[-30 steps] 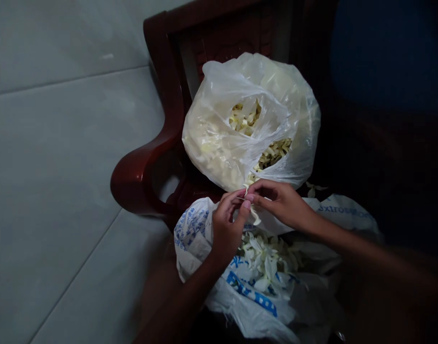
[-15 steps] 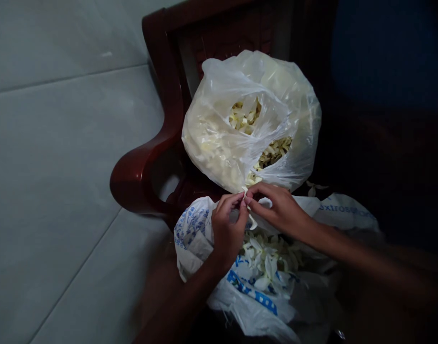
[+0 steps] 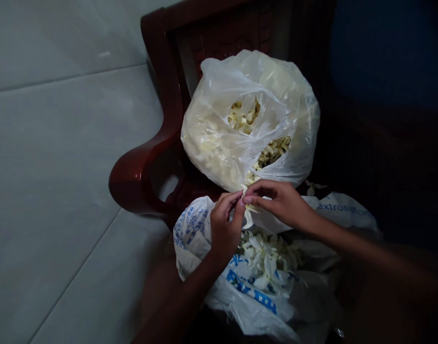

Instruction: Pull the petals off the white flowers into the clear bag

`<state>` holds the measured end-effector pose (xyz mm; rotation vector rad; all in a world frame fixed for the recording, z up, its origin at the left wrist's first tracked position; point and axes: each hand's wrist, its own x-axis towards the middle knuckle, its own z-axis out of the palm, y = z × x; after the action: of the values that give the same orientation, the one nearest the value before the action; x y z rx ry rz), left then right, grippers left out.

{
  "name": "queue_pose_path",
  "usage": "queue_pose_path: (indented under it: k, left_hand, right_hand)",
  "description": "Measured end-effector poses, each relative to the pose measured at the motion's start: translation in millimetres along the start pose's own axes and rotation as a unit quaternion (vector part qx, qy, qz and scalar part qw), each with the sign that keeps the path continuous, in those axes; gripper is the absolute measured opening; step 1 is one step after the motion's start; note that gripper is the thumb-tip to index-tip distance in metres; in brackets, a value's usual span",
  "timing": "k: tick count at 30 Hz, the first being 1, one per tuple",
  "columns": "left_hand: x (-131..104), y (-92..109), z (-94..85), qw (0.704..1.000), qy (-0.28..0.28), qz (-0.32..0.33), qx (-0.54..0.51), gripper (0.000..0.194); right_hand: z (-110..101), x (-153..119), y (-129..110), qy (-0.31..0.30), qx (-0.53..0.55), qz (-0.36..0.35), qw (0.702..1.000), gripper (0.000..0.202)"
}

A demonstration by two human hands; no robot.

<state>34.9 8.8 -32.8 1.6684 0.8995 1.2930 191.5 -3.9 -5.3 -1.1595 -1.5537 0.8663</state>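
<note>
Scene: You sit over two plastic bags on a dark red wooden chair (image 3: 140, 172), pale tiled floor (image 3: 61, 191) on your left.
Left hand: Your left hand (image 3: 224, 224) pinches the lower end of a small white flower (image 3: 248, 215) between thumb and forefinger, the other fingers curled in.
Right hand: Your right hand (image 3: 279, 203) meets it fingertip to fingertip, pinching the top of the same flower; both hands are closed on it, not spread.
Flower: It hangs between the two pinches, just above the mouth of the printed bag (image 3: 240, 291) and touching the lower edge of the clear bag (image 3: 219, 138).
Printed bag: White with blue lettering, open in your lap, holding loose white flowers (image 3: 267, 260).
Clear bag: Set on the chair seat, bulging with cream-coloured pieces (image 3: 272, 152) that show through two openings.
Doing it well: Grip close to the joint, pull gently and straight, and keep your hands over an open bag so nothing falls. The light is dim; go by feel.
</note>
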Motion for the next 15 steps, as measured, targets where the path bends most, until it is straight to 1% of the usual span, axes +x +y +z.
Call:
queue_pose_path:
  k: [5, 9, 11, 15]
  left_hand:
    - [-0.4, -1.6, 0.0, 1.0, -0.003, 0.005, 0.006, 0.021]
    - [-0.3, -2.9, -0.2, 1.0, -0.003, 0.003, 0.009, 0.02]
    - [-0.4, -3.1, 0.1, 1.0, 0.003, 0.0, 0.008, 0.02]
    - [-1.4, -1.9, 2.5, 1.0, 0.007, -0.006, 0.021, 0.019]
  right_hand:
    - [-3.2, 2.2, 1.2, -0.042, 0.068, 0.049, 0.996, 0.029]
    - [-4.9, 3.6, 1.6, -0.054, 0.075, 0.072, 0.993, 0.032]
    - [-4.6, 3.2, 1.5, -0.054, 0.056, 0.06, 0.995, 0.03]
    - [-2.6, 0.0, -0.5, -0.031, -0.029, -0.006, 0.999, 0.019]
